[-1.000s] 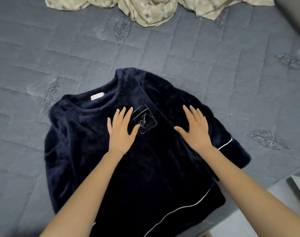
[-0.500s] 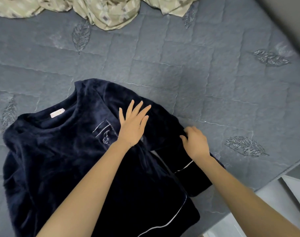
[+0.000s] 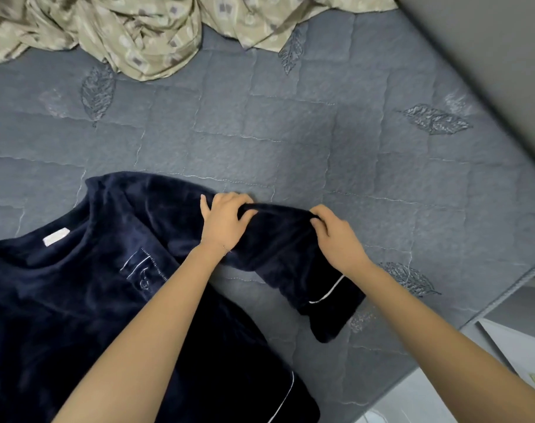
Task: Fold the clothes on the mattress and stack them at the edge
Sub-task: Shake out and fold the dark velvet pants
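A dark navy fleece top (image 3: pixel 77 300) with white piping and a chest pocket lies face up on the grey quilted mattress (image 3: pixel 290 132), at the lower left. Its right sleeve (image 3: pixel 305 270) stretches out to the right, the cuff with the white stripe hanging toward the mattress edge. My left hand (image 3: pixel 226 221) pinches the sleeve's upper edge near the shoulder. My right hand (image 3: pixel 336 236) pinches the same edge further along, lifting the fabric slightly off the mattress.
A crumpled beige patterned cloth (image 3: pixel 131 29) lies at the far side of the mattress. The mattress edge (image 3: pixel 489 303) runs diagonally at the lower right, with pale floor beyond it. A grey wall (image 3: pixel 489 56) rises at the upper right.
My hands left the chest of the top, where they lay flat, and moved right to the sleeve. Both now grip its upper edge and the sleeve is pulled out sideways.
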`<state>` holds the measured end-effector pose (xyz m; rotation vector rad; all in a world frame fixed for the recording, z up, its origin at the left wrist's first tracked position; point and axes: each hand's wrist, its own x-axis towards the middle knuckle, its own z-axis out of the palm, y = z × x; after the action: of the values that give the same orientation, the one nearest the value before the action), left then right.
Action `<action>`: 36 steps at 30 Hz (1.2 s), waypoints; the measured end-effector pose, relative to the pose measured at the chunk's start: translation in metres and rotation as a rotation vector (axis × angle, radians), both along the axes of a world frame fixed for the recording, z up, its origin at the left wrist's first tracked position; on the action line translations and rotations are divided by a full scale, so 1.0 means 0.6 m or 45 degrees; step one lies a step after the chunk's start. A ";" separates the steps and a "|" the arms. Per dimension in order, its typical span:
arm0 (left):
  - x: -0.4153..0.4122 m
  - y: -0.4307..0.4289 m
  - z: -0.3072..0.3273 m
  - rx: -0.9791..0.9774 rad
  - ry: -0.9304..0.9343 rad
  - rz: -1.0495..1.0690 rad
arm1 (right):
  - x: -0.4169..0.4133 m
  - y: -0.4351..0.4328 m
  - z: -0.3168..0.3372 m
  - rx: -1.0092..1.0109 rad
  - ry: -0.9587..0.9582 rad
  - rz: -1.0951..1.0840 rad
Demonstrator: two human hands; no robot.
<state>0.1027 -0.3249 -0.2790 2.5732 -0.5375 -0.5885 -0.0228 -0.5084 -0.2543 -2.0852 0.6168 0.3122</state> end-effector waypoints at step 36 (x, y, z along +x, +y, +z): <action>-0.065 -0.187 0.022 -0.307 -0.042 -0.198 | 0.009 -0.170 0.023 -0.283 0.068 -0.293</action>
<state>0.0639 -0.4371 -0.2661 2.3314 -0.7756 -0.4993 -0.0174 -0.6107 -0.2406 -2.1941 0.9515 0.1734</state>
